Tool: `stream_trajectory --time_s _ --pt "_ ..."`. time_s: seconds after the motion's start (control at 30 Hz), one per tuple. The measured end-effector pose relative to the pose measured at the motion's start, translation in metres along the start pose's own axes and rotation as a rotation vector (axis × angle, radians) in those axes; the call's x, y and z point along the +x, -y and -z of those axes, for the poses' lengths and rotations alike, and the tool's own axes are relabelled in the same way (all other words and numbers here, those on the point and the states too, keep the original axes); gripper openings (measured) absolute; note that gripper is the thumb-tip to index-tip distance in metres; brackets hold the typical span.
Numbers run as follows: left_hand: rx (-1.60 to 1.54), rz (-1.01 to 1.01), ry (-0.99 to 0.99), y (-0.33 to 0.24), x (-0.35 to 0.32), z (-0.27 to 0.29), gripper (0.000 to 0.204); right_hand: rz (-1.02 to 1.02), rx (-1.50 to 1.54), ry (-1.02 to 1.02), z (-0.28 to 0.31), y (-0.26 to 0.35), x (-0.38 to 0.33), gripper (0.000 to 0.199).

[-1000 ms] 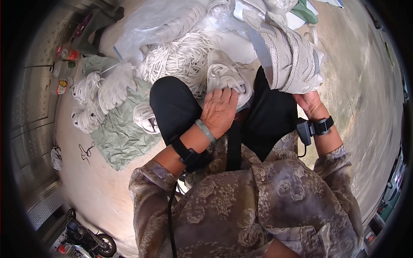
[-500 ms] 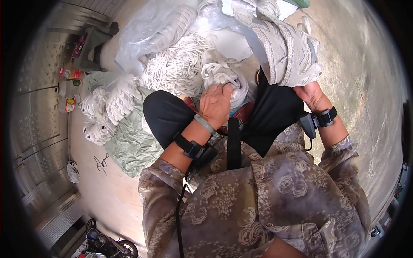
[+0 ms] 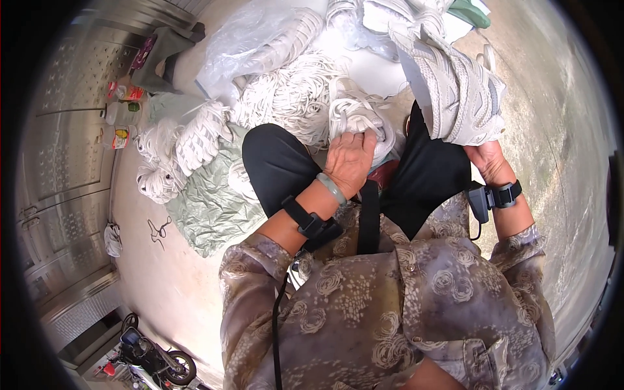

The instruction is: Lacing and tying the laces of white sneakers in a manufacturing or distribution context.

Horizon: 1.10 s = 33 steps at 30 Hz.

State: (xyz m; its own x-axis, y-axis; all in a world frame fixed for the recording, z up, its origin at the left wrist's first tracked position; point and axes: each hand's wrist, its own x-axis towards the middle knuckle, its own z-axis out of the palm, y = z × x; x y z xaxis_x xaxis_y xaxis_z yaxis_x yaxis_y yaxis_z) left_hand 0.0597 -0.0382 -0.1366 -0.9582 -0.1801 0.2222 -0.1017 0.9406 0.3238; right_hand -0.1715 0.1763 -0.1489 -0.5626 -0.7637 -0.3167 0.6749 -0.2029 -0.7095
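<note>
White shoe upper (image 3: 455, 84) gripped by right hand (image 3: 489, 162), left hand (image 3: 351, 162) on another

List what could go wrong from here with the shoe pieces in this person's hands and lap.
1. The right hand holds a white mesh shoe upper only by its lower edge, raised beside the knee; it may slip and drop onto the concrete floor.
2. The left hand presses a second white upper on the lap, next to the heap of white laces; loose laces could snag or tangle.
</note>
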Motion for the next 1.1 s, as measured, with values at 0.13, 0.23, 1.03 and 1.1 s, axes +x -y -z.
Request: stream_trajectory --time_s 0.13,0.23,1.03,1.1 --pt "-0.048 0.009 -0.076 0.003 0.009 0.012 0.045 -0.037 0.031 -0.166 0.018 -0.001 0.004 0.048" --pt "-0.189 0.086 -0.225 0.004 0.018 0.042 0.051 -0.026 0.032 -0.277 0.033 0.004 0.007 0.048" --pt "0.216 1.214 -0.303 0.277 -0.295 0.061 0.046 -0.107 -0.327 -0.129 0.032 0.044 0.038 0.045" --pt "0.234 1.304 -0.219 0.292 -0.326 0.040 0.042 -0.156 -0.379 -0.057 0.026 0.052 0.043 0.043"
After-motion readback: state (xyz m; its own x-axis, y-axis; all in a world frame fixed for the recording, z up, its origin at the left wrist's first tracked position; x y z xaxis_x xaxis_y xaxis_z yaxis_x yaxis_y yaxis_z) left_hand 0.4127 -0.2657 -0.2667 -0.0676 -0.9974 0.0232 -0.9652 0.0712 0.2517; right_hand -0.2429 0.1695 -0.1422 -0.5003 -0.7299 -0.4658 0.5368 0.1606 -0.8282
